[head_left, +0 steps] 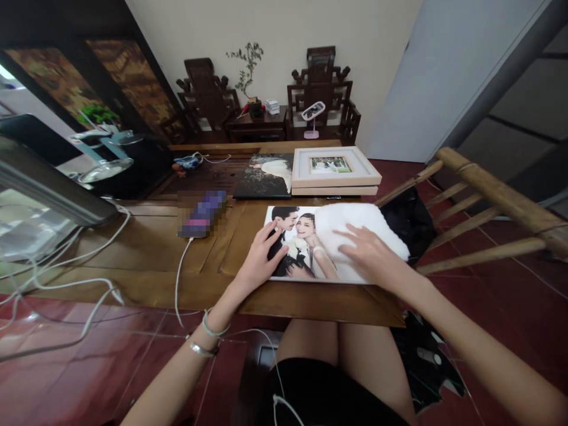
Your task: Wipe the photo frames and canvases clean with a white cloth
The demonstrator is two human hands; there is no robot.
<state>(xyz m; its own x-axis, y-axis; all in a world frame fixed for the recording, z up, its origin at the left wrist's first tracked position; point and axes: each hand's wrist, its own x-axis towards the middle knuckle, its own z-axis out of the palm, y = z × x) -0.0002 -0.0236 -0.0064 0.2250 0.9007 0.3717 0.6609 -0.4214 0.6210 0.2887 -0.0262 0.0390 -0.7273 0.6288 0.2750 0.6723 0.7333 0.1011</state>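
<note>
A photo panel or album (pixel 304 257) printed with a couple lies flat on the wooden table in front of me. My left hand (pixel 260 255) rests on its left edge, with thumb and fingers stretched apart. Over the right half of the panel is a fluffy white cloth (pixel 386 228), reaching past the right edge. My right hand (pixel 366 248) lies on the cloth with its fingers spread. Whether any cloth is pinched under that palm is hidden.
Behind the panel lie a dark photo board (pixel 261 180) and stacked light-framed pictures (pixel 370 168). A phone (pixel 202 216) on a white cable (pixel 178 278) lies to the left. Further left are a lidded pot (pixel 110 177) and tangled cables. A bamboo chair (pixel 497 183) stands on the right.
</note>
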